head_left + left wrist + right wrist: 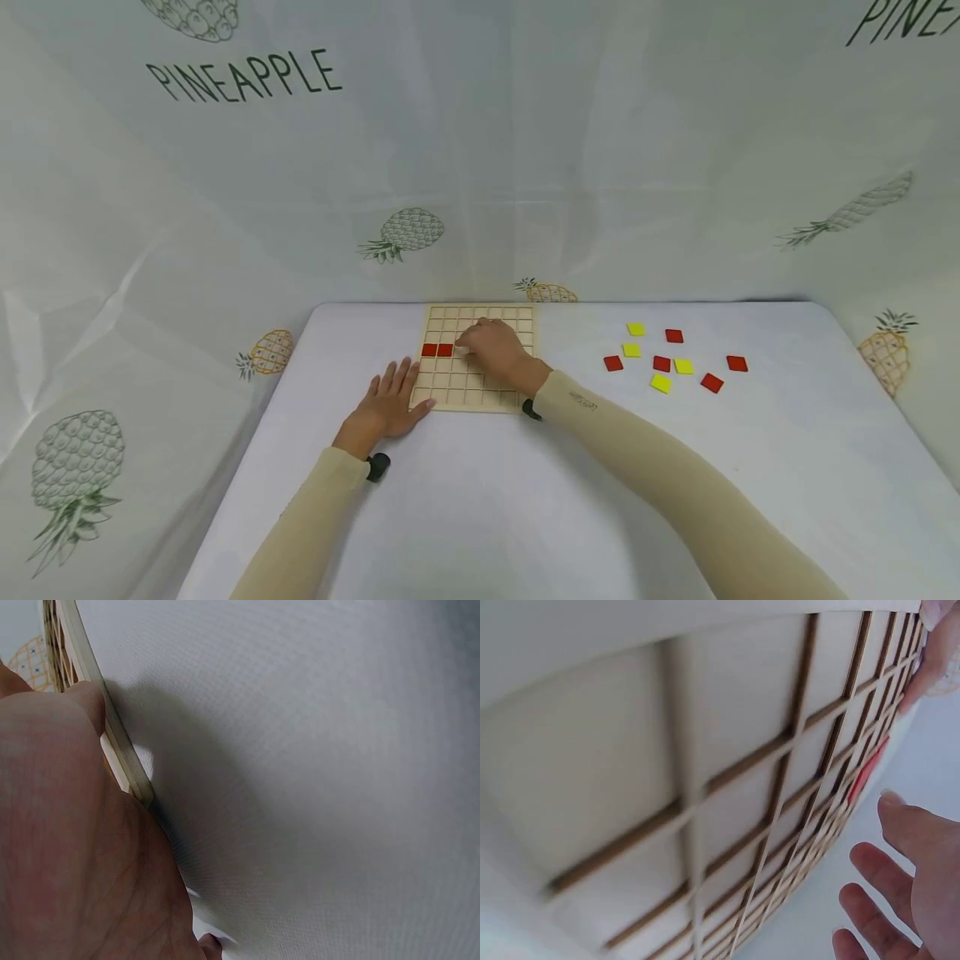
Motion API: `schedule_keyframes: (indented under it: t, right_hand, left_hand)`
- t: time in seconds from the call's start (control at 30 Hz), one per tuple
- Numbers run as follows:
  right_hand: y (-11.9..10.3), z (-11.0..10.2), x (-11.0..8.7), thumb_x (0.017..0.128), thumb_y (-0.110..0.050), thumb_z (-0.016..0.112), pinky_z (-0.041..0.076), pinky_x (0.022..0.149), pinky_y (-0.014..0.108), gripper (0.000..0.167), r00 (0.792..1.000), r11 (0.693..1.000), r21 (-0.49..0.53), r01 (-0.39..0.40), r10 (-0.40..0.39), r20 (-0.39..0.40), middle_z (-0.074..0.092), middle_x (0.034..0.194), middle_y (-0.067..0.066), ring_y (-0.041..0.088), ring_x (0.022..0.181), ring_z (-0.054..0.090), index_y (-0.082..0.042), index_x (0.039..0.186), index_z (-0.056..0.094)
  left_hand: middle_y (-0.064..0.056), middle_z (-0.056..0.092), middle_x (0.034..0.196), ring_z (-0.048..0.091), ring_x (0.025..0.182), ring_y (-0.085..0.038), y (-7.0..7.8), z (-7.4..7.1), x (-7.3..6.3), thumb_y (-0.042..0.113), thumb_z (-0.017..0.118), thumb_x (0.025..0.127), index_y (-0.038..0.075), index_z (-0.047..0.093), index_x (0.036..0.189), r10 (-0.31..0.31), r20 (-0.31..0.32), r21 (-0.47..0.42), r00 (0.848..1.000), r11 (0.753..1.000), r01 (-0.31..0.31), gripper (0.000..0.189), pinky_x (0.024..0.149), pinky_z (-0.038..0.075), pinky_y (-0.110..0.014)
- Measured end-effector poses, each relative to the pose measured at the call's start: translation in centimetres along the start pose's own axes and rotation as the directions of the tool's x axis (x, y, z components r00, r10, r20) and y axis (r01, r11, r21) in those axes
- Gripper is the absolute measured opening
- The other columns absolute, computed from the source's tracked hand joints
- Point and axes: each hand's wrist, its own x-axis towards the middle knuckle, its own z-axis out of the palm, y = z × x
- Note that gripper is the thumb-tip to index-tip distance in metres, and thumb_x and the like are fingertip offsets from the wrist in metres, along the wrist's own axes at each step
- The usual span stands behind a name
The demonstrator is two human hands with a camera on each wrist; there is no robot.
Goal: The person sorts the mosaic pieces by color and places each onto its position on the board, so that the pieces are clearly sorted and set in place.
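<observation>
A pale wooden board (467, 393) with a grid of square cells lies near the table's far edge. Two red square tiles (437, 350) sit side by side in cells at its left edge; red also shows on the board (864, 777) in the right wrist view. My left hand (393, 404) rests palm down with fingers spread, its thumb at the board's near left corner. Over the middle of the board is my right hand (497, 348), fingertips just right of the red tiles. In the right wrist view its thumb and fingers (881, 874) stand apart, with no tile visible between them.
Loose red tiles (673, 336) and yellow tiles (661, 383), several of each, lie scattered on the white table (465, 500) right of the board. A pineapple-printed curtain (480, 150) hangs behind the table. Each wrist carries a small black device (378, 467).
</observation>
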Motion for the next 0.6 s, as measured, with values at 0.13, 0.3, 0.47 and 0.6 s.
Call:
schedule_keyframes:
  t: [0.13, 0.3, 0.47, 0.6]
  right_hand:
    - [1.1, -0.8, -1.9, 0.098, -0.020, 0.078, 0.048, 0.114, 0.043, 0.034, 1.000, 0.999, -0.043, 0.004, -0.005, -0.017, 0.074, 0.134, -0.001, 0.022, 0.127, 0.064, -0.017, 0.132, 0.076]
    - [2.7, -1.7, -5.1, 0.095, -0.020, 0.081, 0.050, 0.110, 0.043, 0.036, 0.998, 0.997, -0.077, 0.004, -0.009, -0.068, 0.074, 0.134, 0.002, 0.024, 0.127, 0.064, -0.016, 0.130, 0.077]
    - [4.5, -2.4, -8.7, 0.092, -0.017, 0.085, 0.052, 0.105, 0.044, 0.037, 0.992, 0.998, -0.057, -0.016, 0.008, -0.127, 0.074, 0.132, 0.005, 0.026, 0.123, 0.065, -0.013, 0.128, 0.078]
    - [6.1, -3.1, -11.5, 0.089, -0.015, 0.087, 0.053, 0.104, 0.046, 0.038, 0.985, 0.997, -0.058, -0.049, 0.038, -0.165, 0.075, 0.131, 0.006, 0.027, 0.121, 0.066, -0.011, 0.126, 0.079]
  left_hand:
    - [-0.019, -0.006, 0.177, -0.004, 0.163, -0.043, -0.2, 0.0, 0.0, 0.055, 0.040, 0.111, 0.003, 0.000, 0.170, -0.005, 0.006, 0.004, 1.000, 1.000, 0.005, 0.088, 0.129, 0.004, -0.063]
    - [-0.020, -0.008, 0.177, -0.007, 0.163, -0.044, -0.2, -0.1, -0.2, 0.055, 0.039, 0.111, 0.002, -0.002, 0.169, 0.006, 0.023, -0.007, 1.000, 1.000, -0.005, 0.089, 0.129, 0.002, -0.063]
    - [-0.022, -0.009, 0.176, -0.008, 0.162, -0.045, -0.1, -0.4, -0.4, 0.053, 0.040, 0.111, 0.000, -0.001, 0.169, 0.016, 0.025, -0.018, 1.000, 1.000, -0.015, 0.088, 0.129, 0.000, -0.064]
    - [-0.022, -0.009, 0.176, -0.008, 0.162, -0.045, 0.1, -0.5, -0.4, 0.053, 0.040, 0.111, 0.000, -0.002, 0.169, 0.022, 0.026, -0.015, 0.999, 1.000, -0.021, 0.088, 0.129, 0.000, -0.064]
